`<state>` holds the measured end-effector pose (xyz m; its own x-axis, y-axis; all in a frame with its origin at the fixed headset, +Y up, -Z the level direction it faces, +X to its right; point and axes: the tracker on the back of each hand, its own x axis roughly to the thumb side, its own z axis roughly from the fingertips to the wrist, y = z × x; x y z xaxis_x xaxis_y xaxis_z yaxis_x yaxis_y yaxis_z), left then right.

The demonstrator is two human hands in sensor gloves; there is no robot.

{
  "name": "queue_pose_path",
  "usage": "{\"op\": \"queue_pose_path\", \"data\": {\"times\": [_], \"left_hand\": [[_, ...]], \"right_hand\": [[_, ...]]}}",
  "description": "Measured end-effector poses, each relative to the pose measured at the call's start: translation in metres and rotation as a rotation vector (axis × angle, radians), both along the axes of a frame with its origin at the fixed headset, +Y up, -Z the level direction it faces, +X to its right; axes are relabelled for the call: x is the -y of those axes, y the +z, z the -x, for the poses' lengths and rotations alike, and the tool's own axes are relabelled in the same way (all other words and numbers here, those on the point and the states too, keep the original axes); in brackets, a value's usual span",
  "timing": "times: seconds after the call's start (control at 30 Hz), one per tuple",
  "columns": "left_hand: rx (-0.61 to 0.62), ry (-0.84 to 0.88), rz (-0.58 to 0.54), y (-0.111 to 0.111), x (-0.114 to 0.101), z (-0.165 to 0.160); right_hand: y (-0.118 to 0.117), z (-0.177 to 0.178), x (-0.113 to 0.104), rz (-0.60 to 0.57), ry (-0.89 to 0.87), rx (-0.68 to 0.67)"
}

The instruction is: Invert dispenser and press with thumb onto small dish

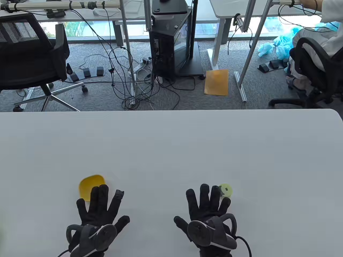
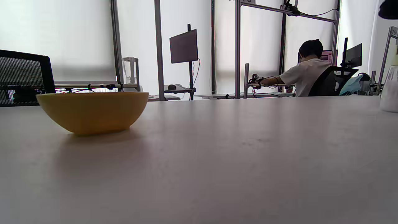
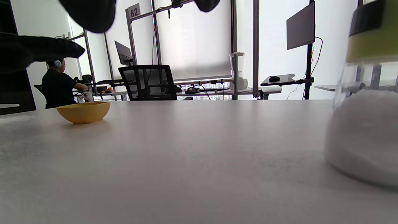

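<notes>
A small yellow dish (image 1: 89, 185) sits on the white table (image 1: 171, 150) at the near left; it also shows in the left wrist view (image 2: 92, 111) and the right wrist view (image 3: 84, 112). A dispenser (image 1: 226, 190) with a green lid stands upright at the near right; in the right wrist view its clear body (image 3: 365, 118) holds white powder. My left hand (image 1: 100, 206) lies flat with spread fingers, fingertips just in front of the dish. My right hand (image 1: 207, 200) lies flat with spread fingers, fingertips beside the dispenser. Both hands are empty.
The table's far edge (image 1: 171, 110) runs across the middle of the table view. Beyond it are office chairs (image 1: 32, 61), a computer tower (image 1: 171, 40) and floor cables.
</notes>
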<state>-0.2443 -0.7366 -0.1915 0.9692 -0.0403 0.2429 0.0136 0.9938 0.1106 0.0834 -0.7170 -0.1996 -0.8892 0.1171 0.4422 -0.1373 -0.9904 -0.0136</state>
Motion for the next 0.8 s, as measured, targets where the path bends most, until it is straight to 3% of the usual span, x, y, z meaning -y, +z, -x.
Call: {"op": "queue_pose_path", "data": {"times": [0.3, 0.8], "left_hand": [[-0.055, 0.005, 0.004, -0.005, 0.000, 0.010], [-0.380, 0.067, 0.162, -0.028, 0.008, 0.076]], "right_hand": [[0.000, 0.000, 0.000, -0.003, -0.007, 0.000], [0.001, -0.001, 0.000, -0.004, -0.035, -0.010]]}}
